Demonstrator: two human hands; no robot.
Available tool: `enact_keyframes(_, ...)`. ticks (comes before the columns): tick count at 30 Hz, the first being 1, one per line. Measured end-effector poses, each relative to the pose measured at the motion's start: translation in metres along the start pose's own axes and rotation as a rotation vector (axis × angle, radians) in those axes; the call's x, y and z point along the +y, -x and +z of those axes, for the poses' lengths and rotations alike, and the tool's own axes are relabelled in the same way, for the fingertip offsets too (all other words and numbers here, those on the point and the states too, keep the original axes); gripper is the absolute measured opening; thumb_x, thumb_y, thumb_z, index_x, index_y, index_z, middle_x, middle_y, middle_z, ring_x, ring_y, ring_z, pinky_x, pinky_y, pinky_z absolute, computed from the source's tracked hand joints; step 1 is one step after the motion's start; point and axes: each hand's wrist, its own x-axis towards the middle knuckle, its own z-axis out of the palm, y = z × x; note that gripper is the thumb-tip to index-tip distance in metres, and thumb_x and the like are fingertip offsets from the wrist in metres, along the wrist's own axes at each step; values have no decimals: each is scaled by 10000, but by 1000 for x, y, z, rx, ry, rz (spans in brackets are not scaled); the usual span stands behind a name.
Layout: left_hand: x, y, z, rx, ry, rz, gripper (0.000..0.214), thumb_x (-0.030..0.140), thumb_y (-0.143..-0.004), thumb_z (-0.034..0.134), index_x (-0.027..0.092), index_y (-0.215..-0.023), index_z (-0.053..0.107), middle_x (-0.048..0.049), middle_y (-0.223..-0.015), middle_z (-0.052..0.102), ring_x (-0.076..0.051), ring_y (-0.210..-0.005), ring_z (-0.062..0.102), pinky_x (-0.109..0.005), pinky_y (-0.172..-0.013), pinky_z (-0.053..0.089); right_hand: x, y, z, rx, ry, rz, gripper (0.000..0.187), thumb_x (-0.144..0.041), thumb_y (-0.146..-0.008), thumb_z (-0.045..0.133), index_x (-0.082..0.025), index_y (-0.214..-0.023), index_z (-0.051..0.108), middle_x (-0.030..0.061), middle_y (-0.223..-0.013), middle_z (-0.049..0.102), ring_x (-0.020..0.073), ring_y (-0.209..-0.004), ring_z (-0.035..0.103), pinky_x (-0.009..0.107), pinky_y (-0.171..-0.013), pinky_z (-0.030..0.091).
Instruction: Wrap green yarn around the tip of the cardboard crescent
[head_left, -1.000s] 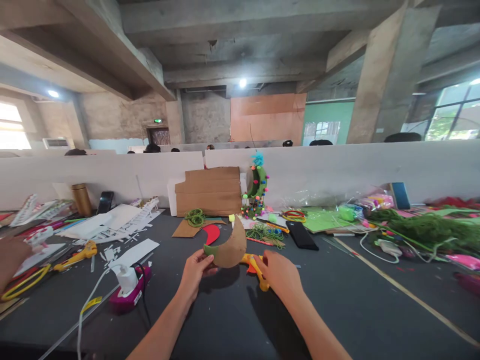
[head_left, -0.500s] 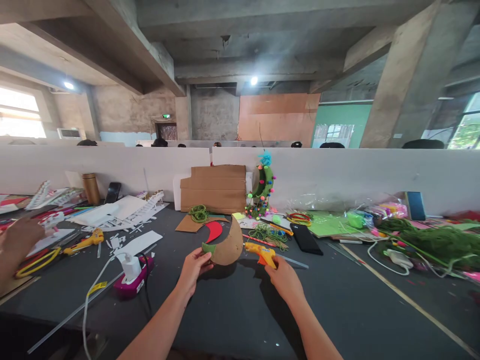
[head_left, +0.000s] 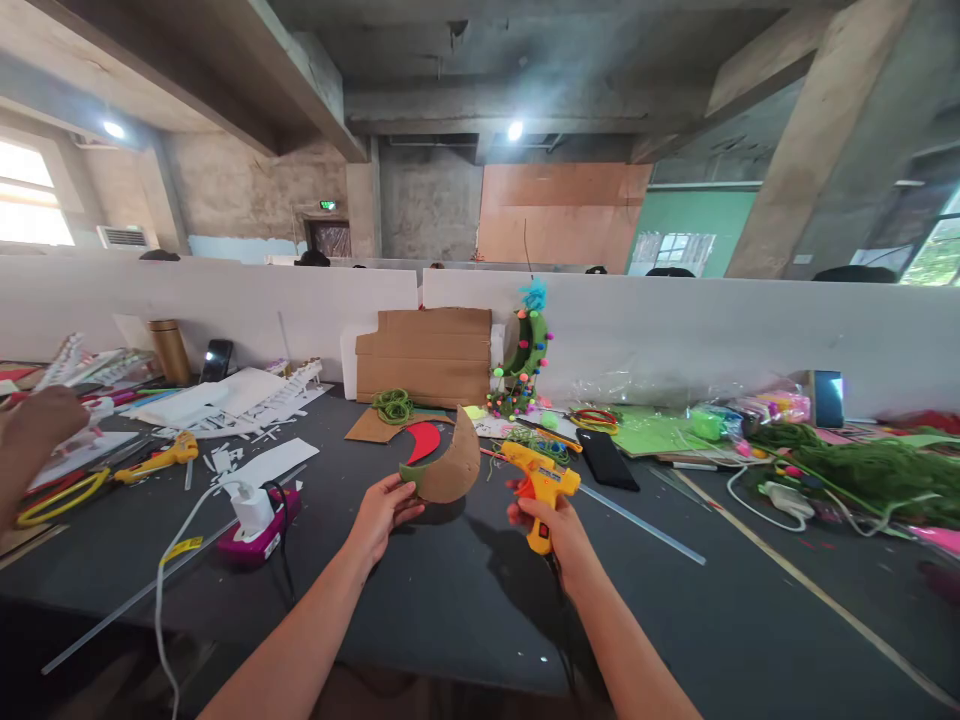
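Observation:
My left hand [head_left: 381,509] pinches the lower tip of a brown cardboard crescent [head_left: 454,469], held upright above the dark table [head_left: 465,600]; a bit of green yarn wraps that tip. My right hand [head_left: 553,528] is closed round the handle of a yellow and orange glue gun [head_left: 540,479], lifted off the table with its nozzle pointing left toward the crescent. A long clear glue stick [head_left: 637,523] sticks out behind the gun to the right.
A red crescent [head_left: 424,441], green yarn coils [head_left: 392,405], cardboard sheets [head_left: 424,355] and a decorated green crescent [head_left: 525,355] stand behind. A black phone [head_left: 606,458] lies right of the gun. A pink power strip [head_left: 259,523] sits left. Another person's hand [head_left: 34,425] is at the far left.
My right hand has picked the glue gun up off the table and raised it upright beside the crescent. My left hand keeps holding the crescent in much the same place.

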Motion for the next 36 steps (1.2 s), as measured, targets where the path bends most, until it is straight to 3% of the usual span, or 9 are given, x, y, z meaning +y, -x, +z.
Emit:
enact_keyframes(5,0,2,0,-58,-63,-18,207,136,-788,574,108,-993,588,-69,-791,683,-147,-699,660,-257,-655,533,0,10,18,-204,-33,33,335,-314,-566,680,-141,-849,632,34,-752,658,62,-407,426,223,-409,355)
enact_keyframes(10,-3,1,-2,-124,-127,-57,293,281,-843,518,140,-1099,531,-77,-1070,583,-179,-885,592,-379,-748,507,6,15,24,-293,54,98,240,-362,-663,653,-134,-737,651,31,-684,643,89,-498,487,218,-476,394)
enact_keyframes(14,-7,-1,-4,-165,-148,-85,318,293,-845,511,152,-1130,514,-85,-1129,554,-198,-943,571,-404,-784,491,12,15,27,-320,146,130,237,-371,-689,658,-137,-729,658,24,-683,649,96,-509,513,218,-492,413)
enact_keyframes(17,-8,-2,-4,-177,-152,-89,319,294,-845,510,153,-1131,514,-85,-1130,553,-199,-945,571,-405,-785,491,16,14,29,-306,196,123,213,-342,-698,673,-131,-674,650,2,-612,620,79,-468,489,199,-458,386)
enact_keyframes(21,-8,-1,-4,-170,-140,-82,317,294,-846,510,154,-1130,515,-85,-1130,553,-198,-944,571,-404,-785,491,17,11,24,-177,199,107,195,-314,-778,618,-127,-724,624,-33,-579,561,70,-469,482,189,-446,394)
enact_keyframes(27,-5,-4,-6,-57,-79,-29,314,289,-844,514,147,-1124,517,-85,-1117,559,-195,-933,575,-398,-777,494,19,-4,9,9,150,126,268,-295,-874,510,-149,-1098,531,61,-1058,578,169,-855,593,356,-717,507)
enact_keyframes(31,-5,-6,-10,43,-33,6,306,285,-845,513,145,-1116,519,-82,-1098,565,-188,-912,580,-388,-762,500,23,-8,3,2,180,208,297,-293,-867,521,-157,-1130,521,72,-1121,558,193,-922,580,389,-763,495)
enact_keyframes(36,-4,-5,-10,75,10,17,265,270,-844,516,133,-1069,540,-69,-1027,590,-164,-842,595,-351,-714,512,19,-3,8,-113,342,244,291,-290,-867,522,-154,-1125,525,72,-1114,562,189,-915,583,385,-759,497)
